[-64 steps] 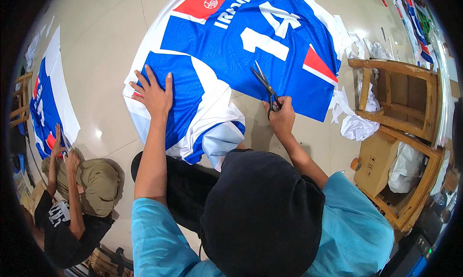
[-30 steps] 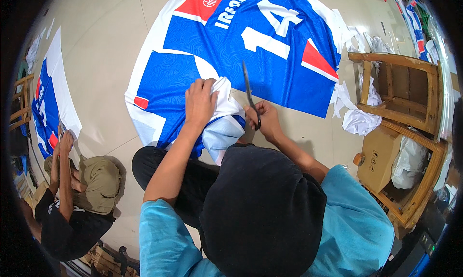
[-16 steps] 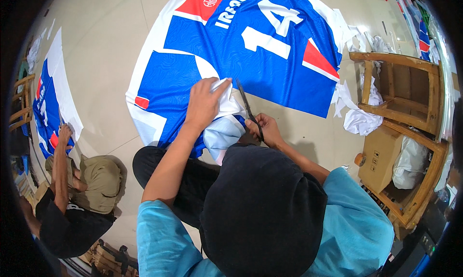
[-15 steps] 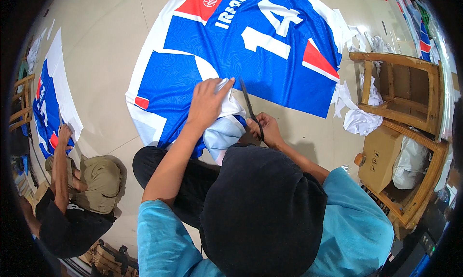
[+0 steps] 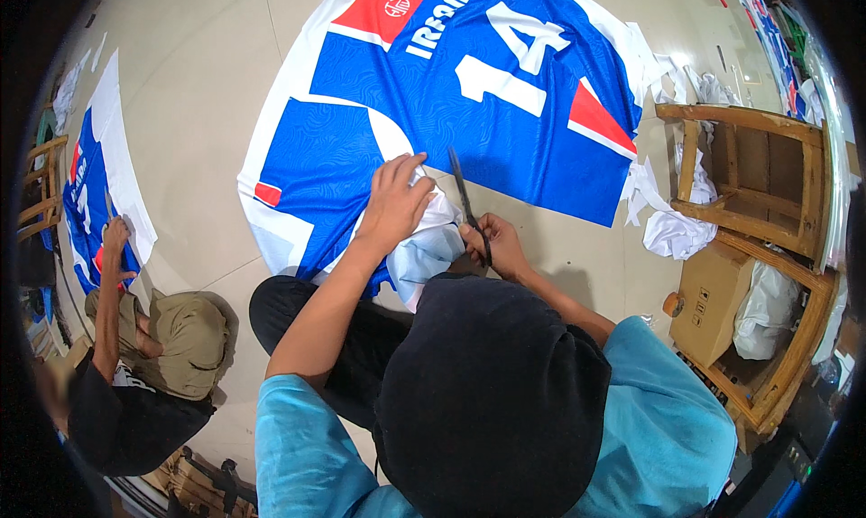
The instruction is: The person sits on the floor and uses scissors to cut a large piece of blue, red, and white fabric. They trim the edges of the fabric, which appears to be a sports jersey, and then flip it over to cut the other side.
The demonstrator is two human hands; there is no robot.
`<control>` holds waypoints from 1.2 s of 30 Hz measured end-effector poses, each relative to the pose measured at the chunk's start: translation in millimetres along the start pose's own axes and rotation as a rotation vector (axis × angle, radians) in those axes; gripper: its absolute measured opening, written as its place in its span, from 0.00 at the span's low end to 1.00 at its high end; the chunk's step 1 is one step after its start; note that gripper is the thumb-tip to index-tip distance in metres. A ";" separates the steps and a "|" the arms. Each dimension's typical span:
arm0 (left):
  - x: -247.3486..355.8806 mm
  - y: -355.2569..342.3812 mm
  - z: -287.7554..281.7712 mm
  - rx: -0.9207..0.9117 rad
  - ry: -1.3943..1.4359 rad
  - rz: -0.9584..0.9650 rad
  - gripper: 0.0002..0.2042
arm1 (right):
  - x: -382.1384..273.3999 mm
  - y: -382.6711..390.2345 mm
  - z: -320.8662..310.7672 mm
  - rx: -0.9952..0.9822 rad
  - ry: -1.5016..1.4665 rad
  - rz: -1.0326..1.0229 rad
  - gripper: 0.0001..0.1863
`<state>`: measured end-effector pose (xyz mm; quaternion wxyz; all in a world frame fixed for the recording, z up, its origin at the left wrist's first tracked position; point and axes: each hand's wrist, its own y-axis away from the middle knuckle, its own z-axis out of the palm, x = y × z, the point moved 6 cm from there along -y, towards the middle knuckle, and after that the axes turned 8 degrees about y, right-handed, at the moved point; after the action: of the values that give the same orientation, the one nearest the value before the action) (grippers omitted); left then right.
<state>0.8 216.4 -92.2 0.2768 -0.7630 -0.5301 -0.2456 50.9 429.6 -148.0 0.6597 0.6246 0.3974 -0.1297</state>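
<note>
A large printed fabric piece (image 5: 343, 148), blue with white edges and red patches, lies spread across the floor. My left hand (image 5: 394, 202) bends its fingers over a bunched white part of the fabric, near the curved white strip. My right hand (image 5: 498, 245) grips a pair of dark scissors (image 5: 462, 186) by the handles, its blades pointing away from me. The blades lie just right of my left hand, beside the fabric's lower blue edge; whether they touch the cloth is hard to tell. Folded pale-blue fabric hangs between my hands and my knee.
Wooden frames (image 5: 740, 207) lie on the right, with a cardboard box (image 5: 713, 301) and a white plastic bag (image 5: 765, 309). White fabric scraps (image 5: 678, 233) litter the floor beside them. At the left, a co-worker (image 5: 149, 383) handles a similar blue fabric piece (image 5: 86, 202).
My left hand has shifted slightly right and down, its fingers now lower over the white fabric. The scissors have barely moved. The co-worker's hand has moved a little upward along their fabric.
</note>
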 end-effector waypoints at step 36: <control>-19.0 12.2 -24.4 0.115 0.456 -0.231 0.05 | -28.3 -17.7 59.3 -0.031 -0.005 0.043 0.33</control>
<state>4.2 183.5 -89.2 0.4019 -0.6055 -0.5506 -0.4106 42.1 362.1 -147.0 0.6729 0.6222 0.3843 -0.1108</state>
